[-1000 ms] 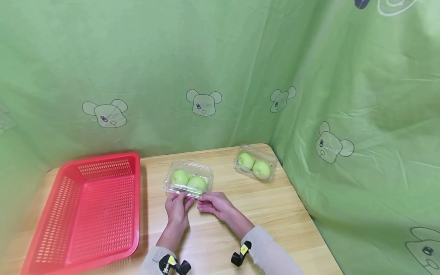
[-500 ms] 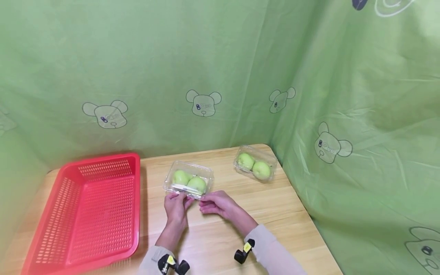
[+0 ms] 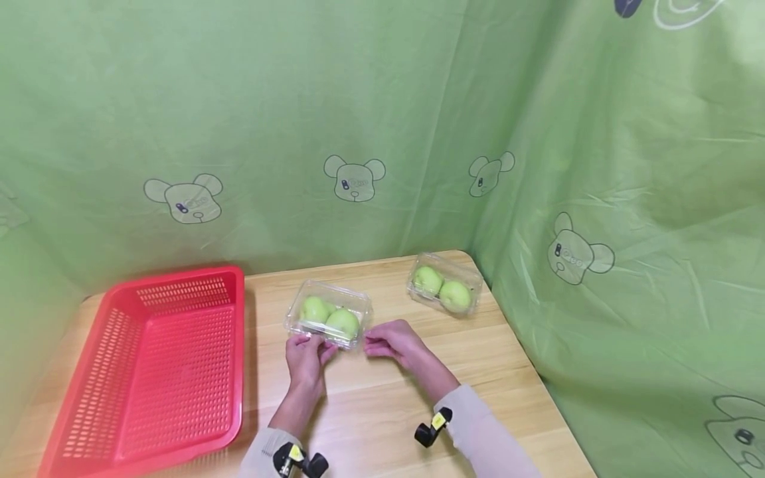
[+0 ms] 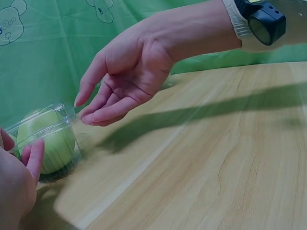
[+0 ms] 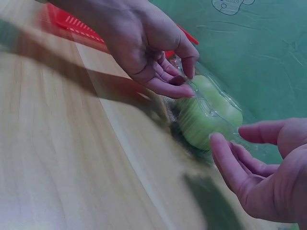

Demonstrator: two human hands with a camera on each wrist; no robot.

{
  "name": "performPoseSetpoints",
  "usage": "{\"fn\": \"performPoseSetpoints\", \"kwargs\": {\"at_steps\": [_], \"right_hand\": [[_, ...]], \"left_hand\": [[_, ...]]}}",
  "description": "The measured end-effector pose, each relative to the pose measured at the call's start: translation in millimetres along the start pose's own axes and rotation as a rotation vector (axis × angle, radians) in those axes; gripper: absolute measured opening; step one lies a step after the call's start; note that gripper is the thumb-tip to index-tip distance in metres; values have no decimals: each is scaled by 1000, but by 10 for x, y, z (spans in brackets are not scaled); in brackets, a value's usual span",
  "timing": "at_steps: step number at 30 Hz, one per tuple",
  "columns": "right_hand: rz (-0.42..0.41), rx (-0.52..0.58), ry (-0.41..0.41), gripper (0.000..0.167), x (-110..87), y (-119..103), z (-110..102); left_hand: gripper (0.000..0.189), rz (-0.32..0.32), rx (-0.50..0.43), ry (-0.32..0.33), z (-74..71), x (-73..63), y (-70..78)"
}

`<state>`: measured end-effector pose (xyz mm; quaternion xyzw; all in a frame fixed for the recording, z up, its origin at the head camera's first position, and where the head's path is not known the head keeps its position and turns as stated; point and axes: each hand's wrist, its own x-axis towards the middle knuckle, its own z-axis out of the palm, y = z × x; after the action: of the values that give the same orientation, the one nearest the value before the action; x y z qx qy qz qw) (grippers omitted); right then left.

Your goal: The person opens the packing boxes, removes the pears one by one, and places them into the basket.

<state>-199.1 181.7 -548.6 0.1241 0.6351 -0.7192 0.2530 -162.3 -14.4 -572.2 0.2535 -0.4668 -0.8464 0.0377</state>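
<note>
A clear plastic clamshell box with two green apples stands on the table, its lid lying over them. My left hand pinches the box's front rim between thumb and fingers, as the right wrist view also shows for the left hand. Beside the front right corner is my right hand. In the right wrist view, the right hand has its thumb and fingers parted around the rim's end; whether they touch it I cannot tell. The left wrist view shows the apple through the plastic.
A red perforated plastic basket stands to the left of the box. A second clear box with two green apples lies at the back right of the wooden table. Green bear-printed cloth hangs behind and at the right.
My right hand has slid right along the front rim, from near its middle to the right corner. The left hand and the box have stayed almost in place.
</note>
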Motion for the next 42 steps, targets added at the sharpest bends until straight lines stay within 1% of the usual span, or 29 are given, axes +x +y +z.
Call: {"fn": "performPoseSetpoints", "kwargs": {"at_steps": [7, 11, 21, 29, 32, 36, 42], "right_hand": [[-24, 48, 91, 28, 2, -37, 19], [-37, 70, 120, 29, 17, -45, 15], [-29, 95, 140, 30, 49, -41, 25], [-41, 113, 134, 33, 28, -62, 42], [-38, 120, 131, 33, 24, -58, 42], [-33, 120, 131, 32, 31, -34, 38], [-32, 111, 107, 31, 38, -12, 44]], "left_hand": [[30, -3, 12, -20, -22, 8, -14], [31, -6, 18, -29, -27, 10, -24], [30, -4, 19, -40, -26, -8, -19], [27, 1, 14, -56, -38, -7, -13], [24, -2, 17, -65, -43, -1, -7], [18, -3, 25, -96, -47, 16, 4], [29, -2, 37, -131, -61, 41, 22]]}}
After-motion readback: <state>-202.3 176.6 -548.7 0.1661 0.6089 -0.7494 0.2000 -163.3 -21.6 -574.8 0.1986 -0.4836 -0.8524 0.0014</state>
